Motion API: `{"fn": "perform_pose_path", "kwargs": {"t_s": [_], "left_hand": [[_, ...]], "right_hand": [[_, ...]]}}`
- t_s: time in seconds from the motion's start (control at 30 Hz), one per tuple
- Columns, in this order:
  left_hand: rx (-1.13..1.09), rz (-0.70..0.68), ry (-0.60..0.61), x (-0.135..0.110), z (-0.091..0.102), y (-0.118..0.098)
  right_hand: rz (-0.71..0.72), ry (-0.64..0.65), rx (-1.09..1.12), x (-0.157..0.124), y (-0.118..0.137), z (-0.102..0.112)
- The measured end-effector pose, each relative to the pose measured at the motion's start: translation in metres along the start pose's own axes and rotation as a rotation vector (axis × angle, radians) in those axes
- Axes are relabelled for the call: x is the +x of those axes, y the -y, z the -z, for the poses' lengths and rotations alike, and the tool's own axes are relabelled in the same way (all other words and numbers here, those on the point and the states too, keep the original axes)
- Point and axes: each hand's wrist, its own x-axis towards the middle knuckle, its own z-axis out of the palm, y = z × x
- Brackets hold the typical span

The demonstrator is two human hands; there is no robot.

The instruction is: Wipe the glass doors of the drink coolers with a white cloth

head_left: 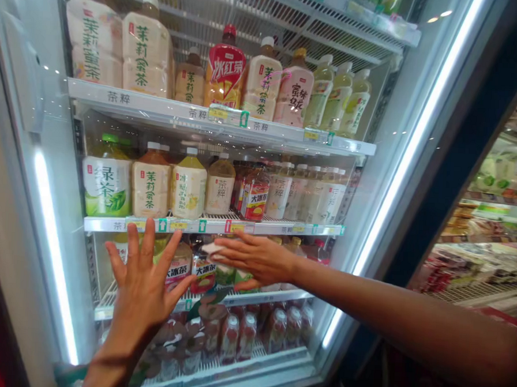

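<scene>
My left hand is raised with its fingers spread wide and nothing in it. It is at the glass front of a lit drinks cooler, low on the left; whether the palm touches the glass I cannot tell. To its right, my right hand reaches in from the right side with its fingers stretched out flat. Under those fingers a white cloth or tissue pokes out, held against the glass. Behind the hands, bottled drinks stand on the third shelf, partly hidden.
Bottled teas line the cooler's shelves, with price tags along the shelf edge. Small bottles fill the bottom. Light strips run down both sides. Beyond the dark frame at right, another stocked display shows.
</scene>
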Motion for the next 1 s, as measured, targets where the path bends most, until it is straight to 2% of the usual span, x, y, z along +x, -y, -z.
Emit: {"fn": "perform_pose_path", "kwargs": {"t_s": [0.07,0.13,0.2,0.23,0.3,0.37,0.43,0.5,0.53,0.6,0.67,0.73,0.77,0.83,0.93,1.0], "left_hand": [[-0.009,-0.036,-0.009,0.002,-0.003,-0.007],[-0.019,-0.069,-0.009,0.004,-0.008,-0.015],[-0.020,-0.094,-0.005,0.006,-0.015,-0.025],[-0.021,-0.105,-0.004,0.007,-0.018,-0.030],[-0.031,-0.119,-0.009,0.008,-0.025,-0.039],[-0.051,-0.137,-0.019,0.009,-0.031,-0.048],[-0.064,-0.161,-0.022,0.009,-0.036,-0.056],[-0.071,-0.190,-0.029,0.009,-0.039,-0.064],[-0.070,-0.200,-0.033,0.009,-0.040,-0.068],[-0.067,-0.213,-0.044,0.009,-0.042,-0.074],[-0.063,-0.220,-0.049,0.009,-0.045,-0.078],[-0.062,-0.220,-0.045,0.009,-0.048,-0.082],[-0.064,-0.220,-0.041,0.009,-0.050,-0.082],[-0.073,-0.221,-0.035,0.009,-0.056,-0.083],[-0.078,-0.226,-0.010,0.008,-0.063,-0.083],[-0.074,-0.222,0.006,0.007,-0.065,-0.084]], "right_hand": [[-0.209,-0.045,-0.015,-0.003,-0.039,0.016],[-0.490,-0.123,-0.031,-0.005,-0.071,0.028],[-0.696,-0.185,-0.039,-0.006,-0.079,0.031],[-0.728,-0.195,-0.038,-0.008,-0.072,0.028],[-0.644,-0.163,-0.031,-0.015,-0.041,0.016],[-0.431,-0.097,-0.013,-0.028,-0.003,0.001],[-0.209,-0.040,-0.002,-0.043,0.022,-0.008],[-0.101,0.003,-0.014,-0.059,0.021,-0.008],[-0.114,0.016,-0.032,-0.066,0.009,-0.003],[-0.298,0.011,-0.082,-0.076,-0.025,0.011],[-0.609,-0.049,-0.135,-0.080,-0.059,0.024],[-0.884,-0.121,-0.168,-0.081,-0.073,0.028],[-0.953,-0.141,-0.169,-0.081,-0.069,0.026],[-0.911,-0.131,-0.139,-0.083,-0.042,0.014],[-0.566,-0.048,-0.041,-0.098,0.015,-0.008],[-0.330,-0.010,0.023,-0.113,0.035,-0.014]]}}
